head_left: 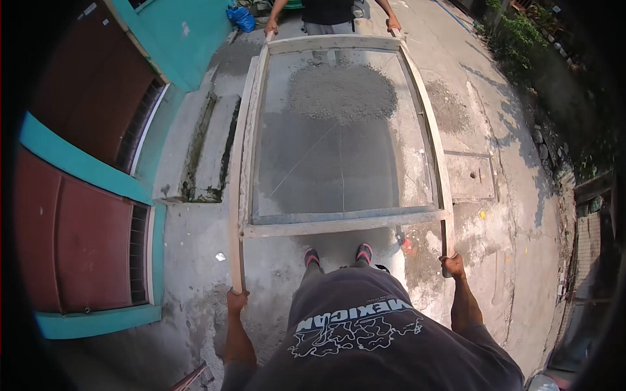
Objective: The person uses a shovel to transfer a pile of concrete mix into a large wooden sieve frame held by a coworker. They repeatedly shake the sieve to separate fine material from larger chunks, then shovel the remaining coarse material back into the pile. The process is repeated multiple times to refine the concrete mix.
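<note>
A large wooden-framed sieve (345, 226) with fine mesh spans the space in front of me. My left hand (237, 300) is closed round the end of its left handle, and my right hand (452, 265) grips the right handle's end. Grey sand with small lumps (342, 91) lies in a heap on the far part of the mesh. Across from me, another person (328, 12) holds the two far handles, one in each hand. The ground shows through the mesh, in shade below it.
Concrete steps (212, 146) stand along the left, beside a teal wall (186, 39) and brown doors (78, 234). A blue plastic bag (241, 18) sits at the far left. Plants (521, 39) and rubble line the right edge of the concrete ground (515, 260).
</note>
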Demonstrator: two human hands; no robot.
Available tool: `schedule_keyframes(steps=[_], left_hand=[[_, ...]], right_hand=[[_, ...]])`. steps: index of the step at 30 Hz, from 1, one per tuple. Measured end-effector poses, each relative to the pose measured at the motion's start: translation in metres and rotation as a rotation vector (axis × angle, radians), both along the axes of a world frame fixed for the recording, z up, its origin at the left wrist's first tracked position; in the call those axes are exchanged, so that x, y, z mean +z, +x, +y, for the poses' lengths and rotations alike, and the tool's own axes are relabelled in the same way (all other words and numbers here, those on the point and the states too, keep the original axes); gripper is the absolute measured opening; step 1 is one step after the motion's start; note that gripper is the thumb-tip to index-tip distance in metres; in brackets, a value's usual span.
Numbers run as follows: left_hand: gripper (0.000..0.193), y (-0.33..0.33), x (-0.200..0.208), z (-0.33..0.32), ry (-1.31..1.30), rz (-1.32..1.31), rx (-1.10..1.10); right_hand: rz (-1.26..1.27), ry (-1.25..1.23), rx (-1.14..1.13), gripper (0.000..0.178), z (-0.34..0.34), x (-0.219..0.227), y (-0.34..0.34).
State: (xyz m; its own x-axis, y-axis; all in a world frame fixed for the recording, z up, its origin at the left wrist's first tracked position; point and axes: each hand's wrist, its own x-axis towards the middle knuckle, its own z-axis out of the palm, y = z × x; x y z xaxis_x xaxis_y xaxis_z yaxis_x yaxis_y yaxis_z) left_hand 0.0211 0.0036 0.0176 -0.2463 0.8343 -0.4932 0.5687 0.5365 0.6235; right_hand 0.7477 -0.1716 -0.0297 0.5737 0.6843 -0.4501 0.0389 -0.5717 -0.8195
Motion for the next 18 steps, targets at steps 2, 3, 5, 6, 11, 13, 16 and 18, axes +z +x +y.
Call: schedule_keyframes(steps=[2,3,5,6,11,13,16,18], left_hand=[[0.028,-0.028,-0.020,-0.052,-0.024,-0.034,0.079],[0.028,-0.029,-0.027,-0.061,-0.004,-0.036,0.060],[0.029,-0.029,-0.038,-0.049,-0.029,0.042,0.006],[0.029,-0.032,-0.047,-0.040,-0.082,0.120,-0.022],[0.020,-0.019,-0.020,0.110,-0.018,0.034,-0.072],[0.022,0.032,0.062,0.195,0.025,-0.018,-0.144],[0.028,0.015,0.161,0.276,0.174,0.126,-0.155],[0.030,0.039,0.216,0.295,0.073,0.120,-0.247]], right_hand=[[-0.030,0.008,0.012,0.018,-0.043,-0.013,-0.021],[0.182,0.103,-0.116,0.016,-0.048,-0.005,-0.024],[-0.076,-0.143,-0.052,0.006,-0.037,-0.003,-0.025],[-0.016,-0.129,-0.046,0.007,-0.027,0.003,-0.026],[-0.078,-0.012,0.153,0.013,0.110,0.032,0.012],[-0.314,0.019,0.377,0.016,0.176,0.085,0.038],[-0.188,-0.205,0.203,0.020,0.281,0.219,0.021],[-0.246,-0.291,0.234,0.021,0.292,0.260,0.030]])
